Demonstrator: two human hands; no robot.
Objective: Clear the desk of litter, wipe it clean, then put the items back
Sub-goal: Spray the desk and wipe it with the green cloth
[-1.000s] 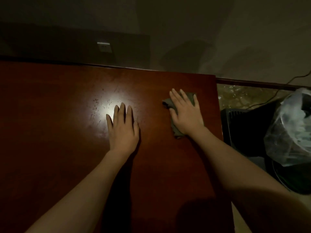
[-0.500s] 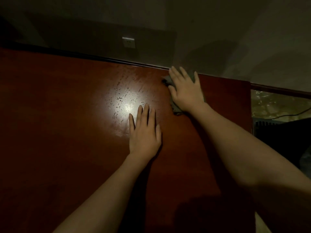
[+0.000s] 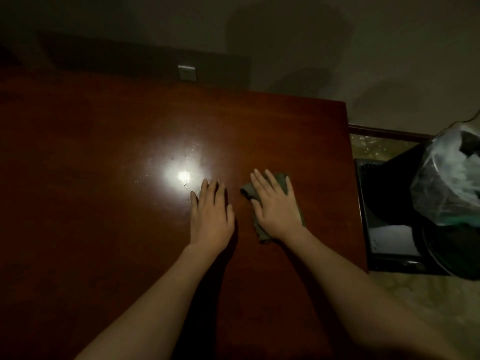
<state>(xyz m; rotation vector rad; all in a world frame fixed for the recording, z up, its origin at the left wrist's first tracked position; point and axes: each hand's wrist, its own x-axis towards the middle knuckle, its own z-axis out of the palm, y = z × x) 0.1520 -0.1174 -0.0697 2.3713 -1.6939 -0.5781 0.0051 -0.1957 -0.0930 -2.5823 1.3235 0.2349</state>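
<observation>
Both palms flat on the dark desk, one pressing a grey cloth

The desk (image 3: 104, 229) is a broad, reddish-brown wooden top that fills most of the head view, and every place below is told from it. The right hand (image 3: 276, 206) lies on its right half, not far in from its right edge, with fingers straight and spread, pressing flat on a crumpled grey-green cloth (image 3: 259, 232). The cloth lies flat on the wood beneath that palm; its folds stick out past the fingertips on the far side, beside the thumb, and below the heel of the hand. The left hand (image 3: 211, 216) rests just beside it toward the desk's middle, palm down on bare wood, fingers straight and close together, holding nothing. The two hands lie near each other without touching.

A bright glare of light (image 3: 183, 175) sits on the desk surface just beyond the left fingertips, and small specks or droplets show on the wood around it; what they are cannot be told.

Beyond the desk's far edge a white wall socket (image 3: 187, 73) is set low on the wall. Off the desk's right edge, down on the floor, stands a dark bin (image 3: 389, 193), and past it a translucent plastic bag (image 3: 446, 178) bulges, its contents unclear in the dim light
</observation>
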